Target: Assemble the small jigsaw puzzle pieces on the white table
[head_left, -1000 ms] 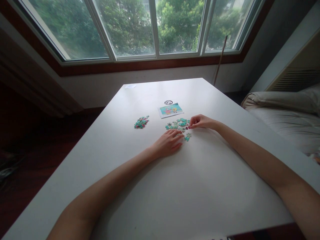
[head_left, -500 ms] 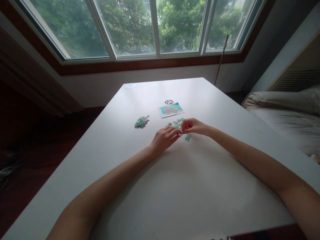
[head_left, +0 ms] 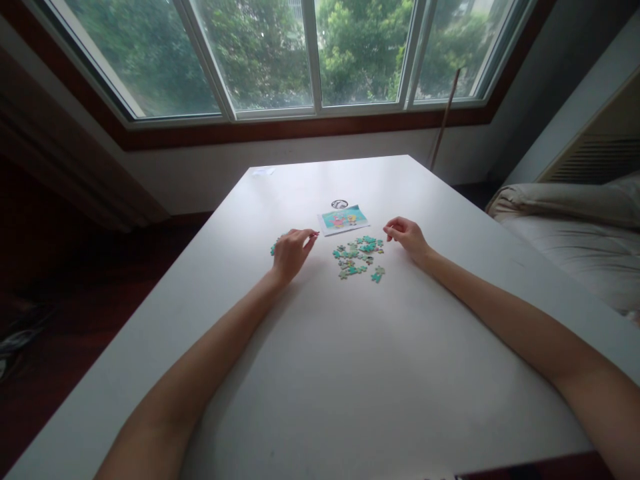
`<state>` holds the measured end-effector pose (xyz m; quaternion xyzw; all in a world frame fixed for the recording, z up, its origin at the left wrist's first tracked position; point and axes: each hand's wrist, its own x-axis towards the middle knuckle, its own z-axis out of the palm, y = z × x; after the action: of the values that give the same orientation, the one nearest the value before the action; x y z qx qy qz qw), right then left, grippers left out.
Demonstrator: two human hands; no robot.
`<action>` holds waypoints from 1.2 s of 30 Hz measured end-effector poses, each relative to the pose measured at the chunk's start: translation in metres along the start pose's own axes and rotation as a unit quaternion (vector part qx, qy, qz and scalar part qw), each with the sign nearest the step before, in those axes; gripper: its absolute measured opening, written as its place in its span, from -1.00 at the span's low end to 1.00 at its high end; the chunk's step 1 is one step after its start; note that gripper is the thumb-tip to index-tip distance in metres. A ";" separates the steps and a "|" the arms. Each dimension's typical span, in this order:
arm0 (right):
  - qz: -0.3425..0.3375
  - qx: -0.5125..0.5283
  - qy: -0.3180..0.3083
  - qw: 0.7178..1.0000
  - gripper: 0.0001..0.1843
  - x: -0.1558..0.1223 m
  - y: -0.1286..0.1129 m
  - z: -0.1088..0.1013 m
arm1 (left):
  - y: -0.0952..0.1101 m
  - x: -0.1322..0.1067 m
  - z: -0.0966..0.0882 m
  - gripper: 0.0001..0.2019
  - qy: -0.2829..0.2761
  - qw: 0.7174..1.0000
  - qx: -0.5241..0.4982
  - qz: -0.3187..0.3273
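My left hand [head_left: 293,252] is over a pile of jigsaw puzzle pieces [head_left: 275,248] and hides most of it. Its thumb and fingers are pinched together, with a small dark-reddish puzzle piece [head_left: 317,233] at their tips. Beside a loose cluster of teal and pale puzzle pieces [head_left: 367,245], on its right, is my right hand [head_left: 407,238]. Its fingers are curled in a pinch, and I cannot make out whether anything is between them. A few pieces [head_left: 378,274] lie a little nearer to me than the cluster.
Behind the cluster lies a picture sheet [head_left: 345,220] with pink and yellow figures on teal. A dark round outline [head_left: 339,204] is beyond it on the white table [head_left: 350,373]. A pale sofa [head_left: 565,227] stands at the right, and a window is ahead.
My hands have drawn apart from the cluster: the left went left, over the pile, and the right moved right and slightly away. More of the cluster shows now, while the pile is mostly covered.
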<state>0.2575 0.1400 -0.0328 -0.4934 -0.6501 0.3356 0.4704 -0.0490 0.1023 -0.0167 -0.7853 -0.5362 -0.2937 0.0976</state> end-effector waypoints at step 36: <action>-0.127 -0.162 -0.113 0.972 -0.80 -0.003 0.007 -0.006 | -0.024 -0.001 0.016 -0.81 -0.060 0.990 -0.005 0.130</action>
<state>0.2659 0.1387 -0.0382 -0.4352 -0.8024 0.2168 0.3460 -0.0652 0.1193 -0.0343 -0.8652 -0.4326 -0.2333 0.0987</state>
